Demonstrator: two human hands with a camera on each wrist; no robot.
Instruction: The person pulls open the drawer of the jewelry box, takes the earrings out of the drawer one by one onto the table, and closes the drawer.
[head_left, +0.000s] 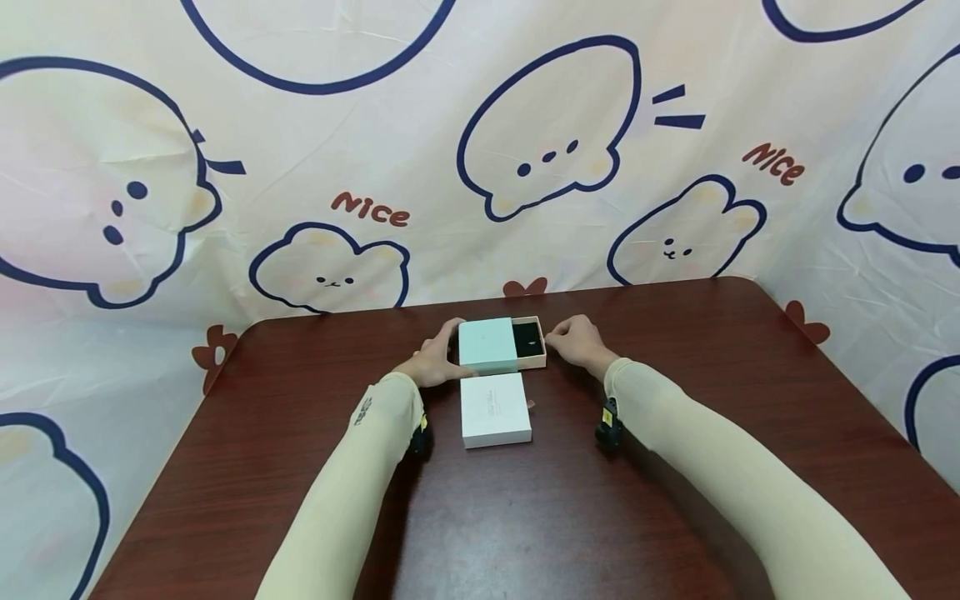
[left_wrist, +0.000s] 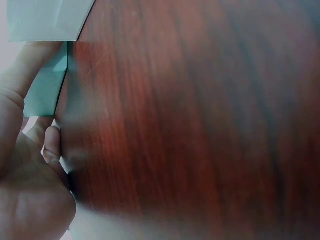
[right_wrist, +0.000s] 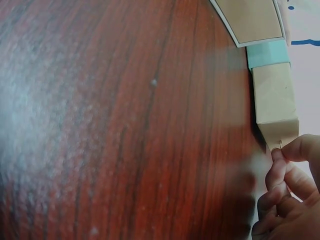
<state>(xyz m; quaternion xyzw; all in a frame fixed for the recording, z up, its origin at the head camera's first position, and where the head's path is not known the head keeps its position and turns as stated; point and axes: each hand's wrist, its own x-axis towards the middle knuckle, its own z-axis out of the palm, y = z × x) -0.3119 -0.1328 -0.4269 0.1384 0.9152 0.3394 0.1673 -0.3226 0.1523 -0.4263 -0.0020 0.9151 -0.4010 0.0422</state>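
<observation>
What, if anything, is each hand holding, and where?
The left hand holds the mint sleeve around its left end; the right hand pinches the drawer at its outer end, apparently by a tab.

Even light on my table [head_left: 225,467]
Pale glare, lower centre of my head view; my left wrist view blurs toward the right.

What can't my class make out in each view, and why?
Head: print on the white box, too small.
Head: pale speck on the black insert, too small.
Head: rest of the drawer, hidden by the mint sleeve.
Left wrist: part of the left hand, cut off by left edge.
</observation>
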